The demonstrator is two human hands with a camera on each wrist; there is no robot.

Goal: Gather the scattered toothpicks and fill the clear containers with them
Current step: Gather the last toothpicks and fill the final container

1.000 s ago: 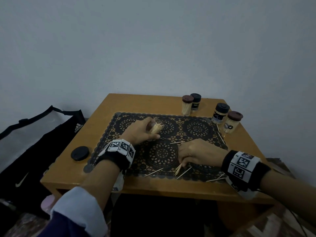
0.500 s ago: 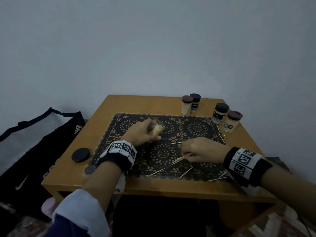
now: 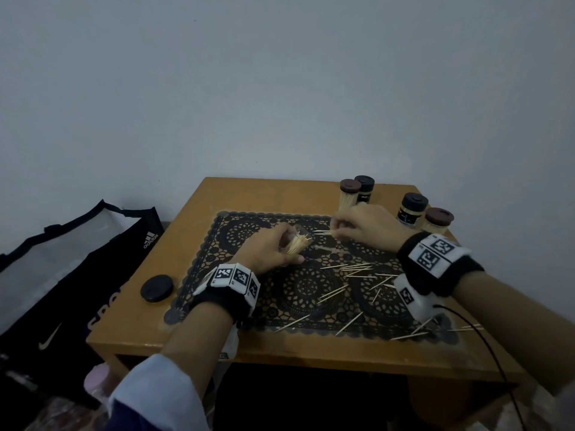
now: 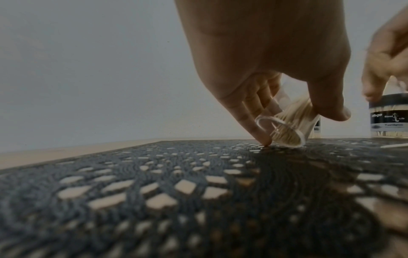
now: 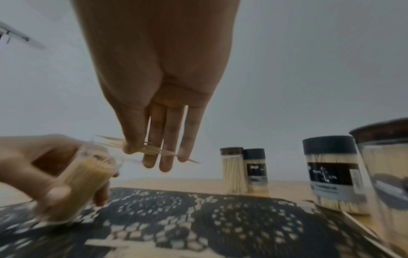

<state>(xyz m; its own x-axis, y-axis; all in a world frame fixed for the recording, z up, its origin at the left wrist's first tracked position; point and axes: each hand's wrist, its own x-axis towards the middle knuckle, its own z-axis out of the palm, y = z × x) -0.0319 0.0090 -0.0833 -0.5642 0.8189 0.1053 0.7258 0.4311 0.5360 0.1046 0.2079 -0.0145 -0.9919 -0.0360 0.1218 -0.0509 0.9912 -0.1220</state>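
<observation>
holding tilted clear container (image 3: 298, 242), left hand (image 3: 267, 250); right hand (image 3: 364, 223) pinches toothpicks (image 5: 150, 150).

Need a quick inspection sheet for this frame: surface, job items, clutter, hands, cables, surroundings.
Surface: wooden table with a black lace mat.
Job's things: open clear container tilted, part full; loose toothpicks on the mat; four capped jars at the far right.
Clutter: black lid left of the mat.
Hands: left hand holds the container; right hand pinches a toothpick bundle near its mouth.
Cables: black cable running from the right wrist band.
Surroundings: black sports bag on the left; plain wall.
</observation>
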